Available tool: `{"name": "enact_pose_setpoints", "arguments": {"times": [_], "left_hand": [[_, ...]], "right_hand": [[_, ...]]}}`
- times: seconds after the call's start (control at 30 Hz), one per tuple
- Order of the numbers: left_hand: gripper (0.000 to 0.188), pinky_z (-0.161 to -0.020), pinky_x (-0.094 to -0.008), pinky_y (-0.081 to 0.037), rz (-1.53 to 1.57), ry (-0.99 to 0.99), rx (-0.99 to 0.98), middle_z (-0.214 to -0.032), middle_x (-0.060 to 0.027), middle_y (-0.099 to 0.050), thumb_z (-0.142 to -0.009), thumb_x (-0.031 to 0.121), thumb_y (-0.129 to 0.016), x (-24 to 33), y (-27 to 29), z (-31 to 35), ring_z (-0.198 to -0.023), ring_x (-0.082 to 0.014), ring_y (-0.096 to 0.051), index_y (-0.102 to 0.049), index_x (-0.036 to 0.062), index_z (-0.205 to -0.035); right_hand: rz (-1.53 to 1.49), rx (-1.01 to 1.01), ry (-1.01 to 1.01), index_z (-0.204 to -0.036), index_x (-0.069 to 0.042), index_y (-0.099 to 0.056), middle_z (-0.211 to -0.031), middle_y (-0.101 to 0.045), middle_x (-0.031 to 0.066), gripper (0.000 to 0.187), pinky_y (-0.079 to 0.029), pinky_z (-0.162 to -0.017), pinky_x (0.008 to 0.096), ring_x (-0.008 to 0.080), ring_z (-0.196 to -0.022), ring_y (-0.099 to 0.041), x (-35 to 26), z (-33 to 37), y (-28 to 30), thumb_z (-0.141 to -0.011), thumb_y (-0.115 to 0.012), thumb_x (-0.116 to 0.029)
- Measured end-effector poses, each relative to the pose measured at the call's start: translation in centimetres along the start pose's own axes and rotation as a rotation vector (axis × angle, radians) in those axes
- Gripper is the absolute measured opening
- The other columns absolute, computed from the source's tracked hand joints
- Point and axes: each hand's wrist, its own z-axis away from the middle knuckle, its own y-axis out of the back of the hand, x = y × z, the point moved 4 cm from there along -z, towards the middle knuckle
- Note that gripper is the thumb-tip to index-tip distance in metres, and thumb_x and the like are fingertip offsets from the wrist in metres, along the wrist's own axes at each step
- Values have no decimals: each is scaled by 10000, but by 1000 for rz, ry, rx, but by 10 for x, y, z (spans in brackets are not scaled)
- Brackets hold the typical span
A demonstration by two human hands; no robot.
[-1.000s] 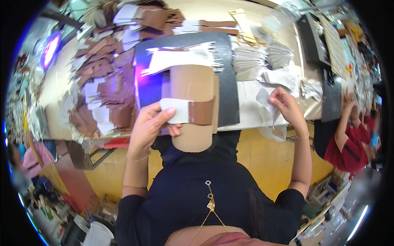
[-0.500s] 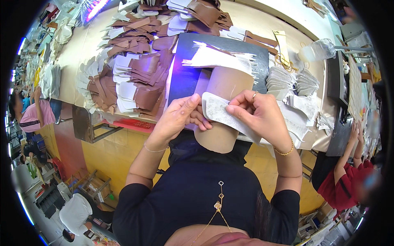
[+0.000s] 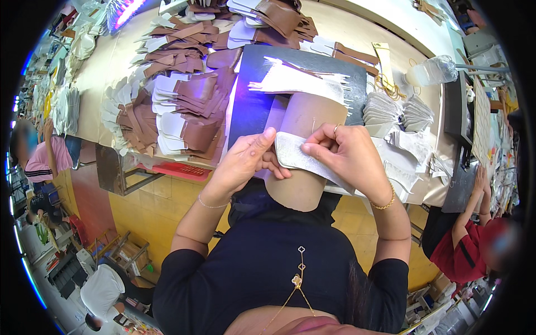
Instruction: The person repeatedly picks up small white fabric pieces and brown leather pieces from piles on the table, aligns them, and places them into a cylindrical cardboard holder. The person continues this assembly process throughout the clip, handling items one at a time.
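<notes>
A curved white piece with a grey speckled face [image 3: 296, 152] lies across a tan cardboard-like tube [image 3: 308, 114], its rounded end toward my left hand. My left hand [image 3: 248, 162] is closed at that end, thumb raised along the edge and the other fingers curled against the piece and the tube. Over the white face, my right hand [image 3: 349, 159] pinches thumb and forefinger together. Whatever is between those fingertips is too small to make out. A thin loose thread shows on the tube just above the piece. The tube's near end overhangs the table edge.
Beneath the tube's far part is a black board [image 3: 257, 67], with a stack of white pieces [image 3: 304, 81] on it. Brown and white strap-like pieces [image 3: 192, 92] are heaped to the left. Fanned white pieces [image 3: 382, 111] and a plastic bottle [image 3: 430, 71] are to the right. Other people sit on both sides.
My right hand's pinched fingertips have shifted slightly left across the white piece. My left hand keeps nearly the same place at its rounded end.
</notes>
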Motion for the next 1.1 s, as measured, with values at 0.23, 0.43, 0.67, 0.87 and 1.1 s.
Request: {"name": "enact_pose_setpoints", "arguments": {"times": [0.23, 0.43, 0.67, 0.87, 1.1], "left_hand": [[406, -645, -253, -555, -53, -9, -12, -914, -128, -675, -982, 302, -542, 2, -4, 0, -726, -168, -682, -587, -76, -1123], [265, -639, -230, -547, -81, -4, 18, -895, -95, -675, -939, 160, -610, 4, -7, -1, -693, -122, -662, -611, -55, -1094], [224, -592, -221, -515, -59, 12, 85, -870, -75, -669, -936, 137, -617, 4, 2, -1, -647, -102, -633, -629, -58, -1046], [213, -589, -235, -541, -86, 31, 103, -874, -96, -679, -927, 135, -622, 6, 17, 2, -629, -114, -641, -630, -56, -1022], [228, -566, -231, -550, -82, 41, 90, -861, -110, -687, -926, 142, -625, -6, 26, -3, -597, -119, -643, -626, -53, -1044]], "right_hand": [[0, -5, 6, -839, 5, -711, -591, -636, 77, 201, -446, -498, 246, 105, -484, -572, 0, -2, 1, -810, -732, -194], [-19, -25, -27, -839, -1, -711, -602, -638, 104, 214, -458, -516, 272, 161, -511, -597, -1, -4, 2, -814, -715, -213], [-75, -77, 14, -932, -10, -663, -644, -601, 11, 261, -441, -555, 213, 60, -564, -541, 10, 8, 9, -757, -797, -149], [-344, -87, -112, -1018, -18, -621, -735, -614, 16, 376, -489, -666, 256, 89, -677, -573, 35, 21, 17, -730, -819, -157], [-402, -31, -114, -962, -54, -558, -768, -554, -34, 398, -428, -659, 173, 27, -717, -514, 49, 21, 14, -705, -852, -127]]}}
